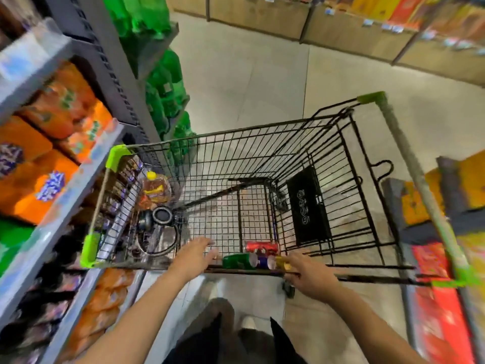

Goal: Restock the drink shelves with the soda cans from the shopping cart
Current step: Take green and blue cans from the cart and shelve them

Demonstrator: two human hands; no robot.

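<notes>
Both hands reach over the near rim of the cart point(262, 127): left hand point(195, 254) has its fingers released and extended toward the green can point(237, 260); right hand point(311, 274) seems curled onto the gold can point(282, 262), though blur leaves the grip uncertain. Best to wrap each can round its side, one per hand, and lift clear of the wire. Cart holds few cans, lying at the near end: red can point(261, 246), green, blue can point(262, 261), gold; shelves point(78, 174) just left.

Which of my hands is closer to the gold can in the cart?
Right. Your right hand is at the gold can, apparently touching it; your left hand reaches in beyond the green can.
</notes>
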